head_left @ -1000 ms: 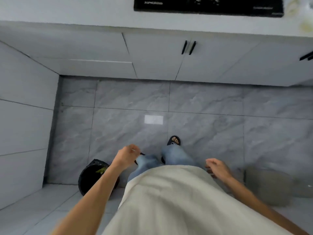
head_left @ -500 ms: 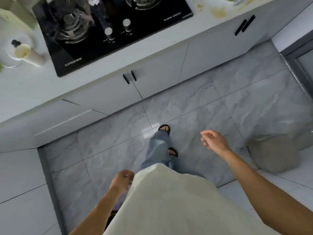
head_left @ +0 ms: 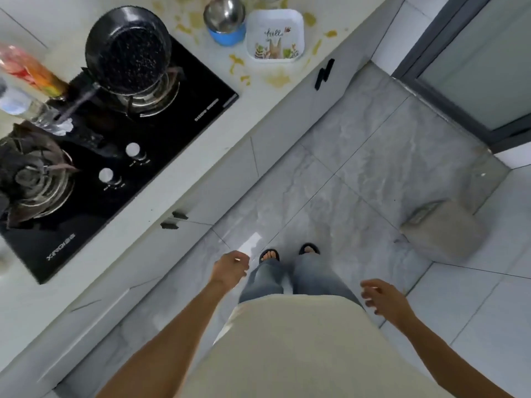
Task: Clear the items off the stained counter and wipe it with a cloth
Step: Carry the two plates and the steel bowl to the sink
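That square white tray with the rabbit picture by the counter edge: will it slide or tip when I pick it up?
The tray looks like thin plastic, so probably light and stiff. It sits flat on the stained counter, so it should slide rather than tip. The steel bowl stands right beside it and could get bumped.

Grey marbled floor tiles (head_left: pixel 359 168) reflect an overhead light. White cabinets (head_left: pixel 218 173) carry black handles (head_left: pixel 324 74). A dark-framed glass door (head_left: pixel 474 67) stands at right.
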`<act>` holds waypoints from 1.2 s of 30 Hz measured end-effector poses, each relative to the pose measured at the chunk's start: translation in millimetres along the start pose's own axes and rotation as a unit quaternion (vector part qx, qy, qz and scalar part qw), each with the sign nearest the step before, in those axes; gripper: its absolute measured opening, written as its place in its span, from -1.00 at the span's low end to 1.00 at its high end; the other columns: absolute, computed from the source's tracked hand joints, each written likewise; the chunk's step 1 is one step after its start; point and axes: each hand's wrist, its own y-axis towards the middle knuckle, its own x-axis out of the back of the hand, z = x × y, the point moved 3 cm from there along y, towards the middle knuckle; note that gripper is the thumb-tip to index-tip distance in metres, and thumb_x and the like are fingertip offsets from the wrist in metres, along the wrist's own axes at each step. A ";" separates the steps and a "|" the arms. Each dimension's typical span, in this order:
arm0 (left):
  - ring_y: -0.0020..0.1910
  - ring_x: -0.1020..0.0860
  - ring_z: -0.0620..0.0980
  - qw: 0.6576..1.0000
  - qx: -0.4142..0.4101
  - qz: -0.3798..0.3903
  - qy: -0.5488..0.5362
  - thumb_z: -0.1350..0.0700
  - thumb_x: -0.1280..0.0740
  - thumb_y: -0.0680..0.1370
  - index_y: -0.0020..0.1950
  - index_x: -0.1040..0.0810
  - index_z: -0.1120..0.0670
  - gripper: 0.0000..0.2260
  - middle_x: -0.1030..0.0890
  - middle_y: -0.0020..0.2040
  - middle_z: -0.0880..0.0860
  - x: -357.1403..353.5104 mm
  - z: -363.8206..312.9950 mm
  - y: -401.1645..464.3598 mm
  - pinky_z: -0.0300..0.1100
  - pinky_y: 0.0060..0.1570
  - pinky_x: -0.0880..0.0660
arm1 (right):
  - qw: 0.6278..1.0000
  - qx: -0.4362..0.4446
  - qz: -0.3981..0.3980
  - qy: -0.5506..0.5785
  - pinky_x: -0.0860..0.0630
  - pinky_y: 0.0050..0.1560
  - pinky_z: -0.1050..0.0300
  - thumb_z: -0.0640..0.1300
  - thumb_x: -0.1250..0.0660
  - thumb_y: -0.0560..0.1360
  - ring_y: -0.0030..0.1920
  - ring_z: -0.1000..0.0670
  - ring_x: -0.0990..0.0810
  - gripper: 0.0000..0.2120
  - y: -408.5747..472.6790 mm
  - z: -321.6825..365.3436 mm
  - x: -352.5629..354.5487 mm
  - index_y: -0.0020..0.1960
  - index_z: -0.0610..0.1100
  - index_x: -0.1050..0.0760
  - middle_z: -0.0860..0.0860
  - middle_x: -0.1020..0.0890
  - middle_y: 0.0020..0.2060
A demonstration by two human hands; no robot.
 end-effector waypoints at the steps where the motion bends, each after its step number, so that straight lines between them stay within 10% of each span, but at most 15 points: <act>1: -0.22 -0.65 0.00 1.000 -0.013 0.006 0.002 0.16 -0.30 0.65 -0.02 -0.66 0.03 -0.85 -0.72 -0.08 0.09 0.5 -21.0 9.1 -0.23 -0.24 -0.54 | 1.000 -0.013 -0.006 0.011 -0.47 -0.24 0.09 -0.20 -0.26 0.67 -0.24 -0.09 -0.62 -0.85 0.5 -4.5 3.9 0.12 -0.12 -0.61 -0.16 -0.72 -0.14; 16: 0.03 -0.71 0.29 1.000 0.001 -0.003 0.029 0.20 -0.29 0.71 0.08 -0.66 0.20 -0.84 -0.72 0.09 0.27 -28.9 -167.0 89.3 -0.06 -0.05 -0.55 | 0.999 0.007 -0.010 0.046 -0.52 -0.17 0.08 -0.19 -0.26 0.67 -0.14 -0.11 -0.66 -0.82 118.3 124.6 148.5 0.19 -0.13 -0.60 -0.14 -0.71 -0.06; 26: -0.32 -0.63 -0.08 0.991 0.104 0.002 0.082 0.16 -0.30 0.70 0.16 -0.68 0.15 -0.82 -0.68 -0.19 0.01 -33.4 -178.6 93.4 -0.30 -0.42 -0.49 | 0.994 0.107 0.022 0.026 -0.56 -0.09 0.14 -0.12 -0.28 0.66 0.00 -0.05 -0.69 -0.86 194.2 296.2 214.1 0.15 0.00 -0.60 -0.02 -0.71 0.00; 32: -0.23 -0.56 -0.11 0.986 0.066 0.023 0.150 0.15 -0.29 0.71 0.13 -0.69 0.08 -0.83 -0.67 -0.01 -0.02 -16.8 -240.1 120.8 -0.49 -0.48 -0.41 | 0.993 0.110 0.041 -0.009 -0.54 -0.13 0.15 -0.09 -0.28 0.67 -0.07 -0.03 -0.69 -0.86 223.2 340.9 232.6 0.14 0.02 -0.60 -0.03 -0.71 -0.03; 36: -0.11 -0.67 0.13 0.997 0.061 -0.010 0.049 0.19 -0.29 0.69 0.11 -0.69 0.18 -0.82 -0.74 0.01 0.16 -3.7 -302.9 147.4 -0.20 -0.21 -0.60 | 0.995 0.083 0.031 -0.035 -0.53 -0.11 0.15 -0.13 -0.24 0.69 -0.06 -0.06 -0.67 -0.82 234.6 344.8 250.5 0.23 -0.08 -0.57 -0.08 -0.70 0.01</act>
